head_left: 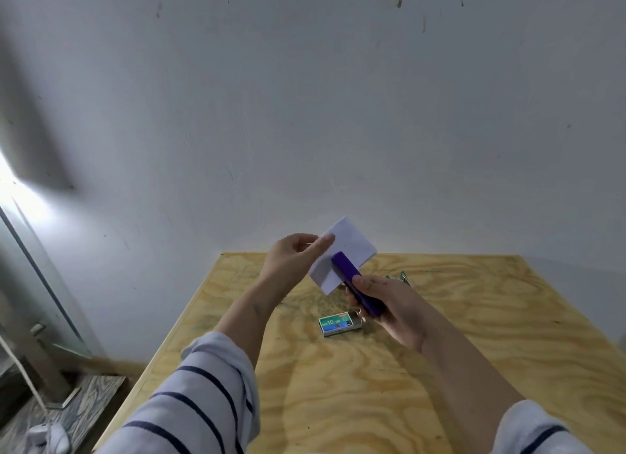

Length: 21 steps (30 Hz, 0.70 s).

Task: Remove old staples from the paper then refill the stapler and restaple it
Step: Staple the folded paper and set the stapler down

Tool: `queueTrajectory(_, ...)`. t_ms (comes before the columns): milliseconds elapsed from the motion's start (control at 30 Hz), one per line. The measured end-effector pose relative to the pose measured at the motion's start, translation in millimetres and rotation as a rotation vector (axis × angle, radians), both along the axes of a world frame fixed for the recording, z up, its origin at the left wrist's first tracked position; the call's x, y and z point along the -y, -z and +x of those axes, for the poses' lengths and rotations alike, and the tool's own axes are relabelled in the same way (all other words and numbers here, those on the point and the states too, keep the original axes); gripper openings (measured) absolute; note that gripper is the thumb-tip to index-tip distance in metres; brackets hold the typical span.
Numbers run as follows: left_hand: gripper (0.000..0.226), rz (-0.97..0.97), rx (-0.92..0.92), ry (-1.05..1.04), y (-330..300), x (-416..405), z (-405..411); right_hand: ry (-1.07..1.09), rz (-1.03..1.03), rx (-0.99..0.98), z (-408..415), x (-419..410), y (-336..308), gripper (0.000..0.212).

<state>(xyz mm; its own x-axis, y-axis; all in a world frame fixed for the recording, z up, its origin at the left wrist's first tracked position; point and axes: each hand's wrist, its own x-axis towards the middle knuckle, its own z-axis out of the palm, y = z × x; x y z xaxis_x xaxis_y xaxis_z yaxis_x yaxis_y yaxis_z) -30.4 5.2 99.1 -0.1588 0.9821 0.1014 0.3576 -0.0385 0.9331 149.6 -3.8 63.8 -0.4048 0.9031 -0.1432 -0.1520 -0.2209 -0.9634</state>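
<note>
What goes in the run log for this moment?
left hand holds paper | right hand grips stapler on paper edge

Left hand (294,254) holds a folded white paper (342,253) by its left edge, raised above the plywood worktop (474,318). Right hand (389,304) grips a purple stapler (355,284), its front end overlapping the paper's lower edge. A green staple box (338,324), partly slid open, lies on the worktop below the stapler. Both forearms emerge from striped sleeves (203,396).

Glare lower left; soft focus; edges warped.
</note>
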Motion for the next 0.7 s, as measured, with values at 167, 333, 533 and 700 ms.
queueTrajectory(167,0.051,-0.275,-0.158,0.139,-12,-4,-6,-0.021,0.061,0.068,0,2,1,0.032)
queueTrajectory(333,0.052,-0.532,-0.044,0.223,-8,-3,-15,-0.035,0.093,0.151,3,3,5,0.016)
queueTrajectory(533,0.050,-0.465,-0.091,0.181,-2,-3,-4,-0.003,0.113,0.157,5,3,9,0.014)
queueTrajectory(700,0.045,-0.454,-0.020,0.096,14,2,6,0.064,0.130,0.136,4,6,23,0.011)
